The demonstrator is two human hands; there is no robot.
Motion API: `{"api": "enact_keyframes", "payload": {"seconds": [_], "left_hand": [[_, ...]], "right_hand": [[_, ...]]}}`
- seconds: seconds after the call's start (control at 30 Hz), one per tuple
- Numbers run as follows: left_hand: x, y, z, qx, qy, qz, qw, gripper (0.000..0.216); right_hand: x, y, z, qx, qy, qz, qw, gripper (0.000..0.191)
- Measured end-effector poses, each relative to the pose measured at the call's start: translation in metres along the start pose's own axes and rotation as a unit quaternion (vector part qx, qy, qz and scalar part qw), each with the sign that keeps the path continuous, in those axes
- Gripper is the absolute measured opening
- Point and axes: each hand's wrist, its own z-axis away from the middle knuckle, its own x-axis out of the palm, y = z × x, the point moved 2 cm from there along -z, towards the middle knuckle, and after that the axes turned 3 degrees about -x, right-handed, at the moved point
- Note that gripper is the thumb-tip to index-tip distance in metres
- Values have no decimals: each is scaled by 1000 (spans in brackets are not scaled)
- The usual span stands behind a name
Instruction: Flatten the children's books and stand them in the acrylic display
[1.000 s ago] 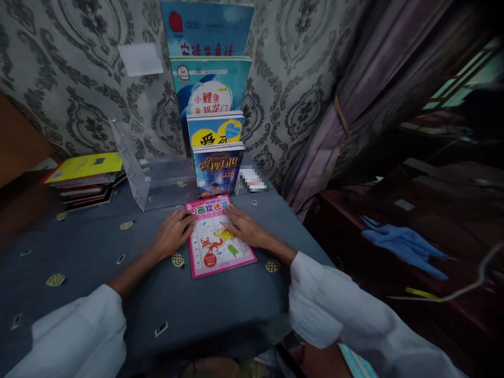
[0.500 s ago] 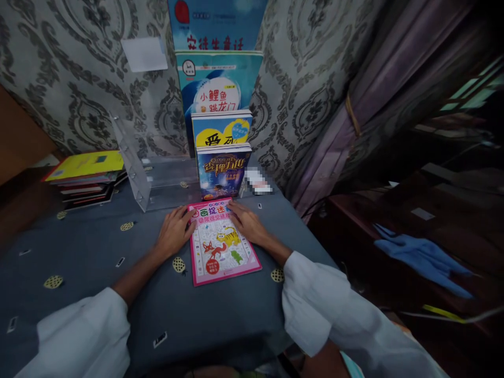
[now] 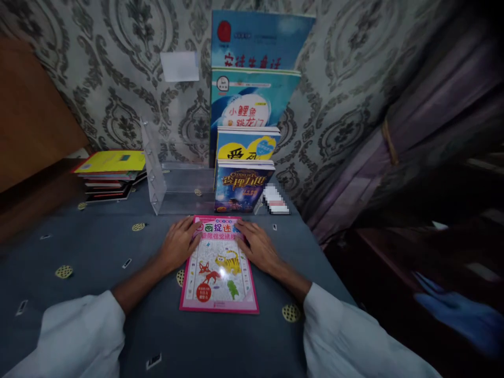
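A pink-bordered children's picture book (image 3: 222, 278), with a fox and a striped cat on its cover, lies flat on the grey-blue tablecloth (image 3: 157, 325). My left hand (image 3: 181, 240) rests at its upper left corner, the fingertips and thumb over the cover's edge. On the upper right corner lies my right hand (image 3: 258, 244), fingers stretched out and thumb apart. Both hands look flat rather than closed round the book. Just behind it, several books stand in a clear acrylic rack (image 3: 154, 168), a dark blue book (image 3: 242, 189) in front.
Left of the rack is a stack of books (image 3: 112, 167) topped by a yellow one. A white slip (image 3: 180, 66) shows on the rack's upper left. A partly pixelated card (image 3: 276, 199) lies at right. Beyond the table's right edge hang purple curtains (image 3: 362, 173).
The view has swung left and up, so the rack appears farther right and lower. The picture book has turned straighter and lies farther left relative to the rack, with both hands still on it.
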Motion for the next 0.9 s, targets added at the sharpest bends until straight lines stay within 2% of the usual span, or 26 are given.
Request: {"api": "enact_keyframes", "payload": {"seconds": [0.2, 0.47, 0.6, 0.7, 0.8, 0.87, 0.9], "left_hand": [[0, 6, 1, -6, -1, -15, 1000, 37], [3, 8, 0, -16, -10, -5, 1000, 37], [7, 1, 2, -25, -1, 64, 998, 40], [11, -7, 1, -54, 5, 163, 985, 41], [11, -12, -5, -105, 19, 320, 941, 38], [10, -14, -9, -168, 28, 457, 873, 37], [9, -15, -11, -216, 34, 528, 821, 38]], "right_hand": [[-4, 24, -14, 6, -11, 25, 1000, 43], [2, 30, -10, -23, 3, 28, 999, 45], [4, 29, -10, -14, -8, 31, 999, 49], [9, 28, -10, 5, -1, 49, 999, 48], [15, 24, -10, 25, 14, 62, 998, 47], [19, 19, -10, 39, 15, 70, 997, 46], [20, 15, -10, 48, 14, 76, 996, 46]]}}
